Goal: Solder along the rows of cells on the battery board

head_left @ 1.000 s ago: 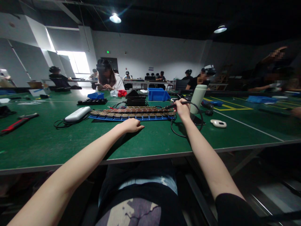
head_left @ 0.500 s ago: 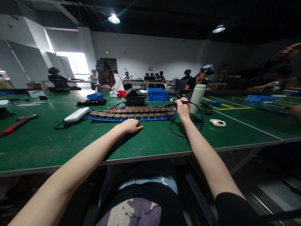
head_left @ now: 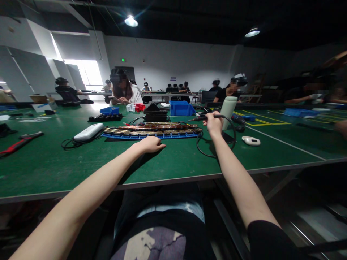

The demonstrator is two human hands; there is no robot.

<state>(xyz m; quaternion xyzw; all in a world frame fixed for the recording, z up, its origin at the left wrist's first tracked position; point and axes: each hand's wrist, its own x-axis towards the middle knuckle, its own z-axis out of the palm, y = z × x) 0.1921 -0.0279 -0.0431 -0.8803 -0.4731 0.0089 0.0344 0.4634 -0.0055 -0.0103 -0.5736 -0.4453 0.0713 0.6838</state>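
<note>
My right hand (head_left: 214,125) is closed around a black pen-shaped tool (head_left: 204,118) with a black cable (head_left: 209,154) looping down onto the green table (head_left: 173,162). The tool's tip points left, just above the right end of a long blue tray (head_left: 151,135) holding rows of brass-coloured parts (head_left: 153,129). My left hand (head_left: 150,144) rests on the table just in front of that tray, fingers loosely curled, with nothing in it.
A white oblong device (head_left: 89,131) with a cable lies left of the tray, red-handled pliers (head_left: 18,141) further left. Behind are a black box (head_left: 156,113), blue bins (head_left: 181,108), a pale green bottle (head_left: 228,110) and a white puck (head_left: 251,141). Other people sit at far tables.
My right hand has lifted the tool slightly and drawn it a little to the right. My left hand has stayed in place.
</note>
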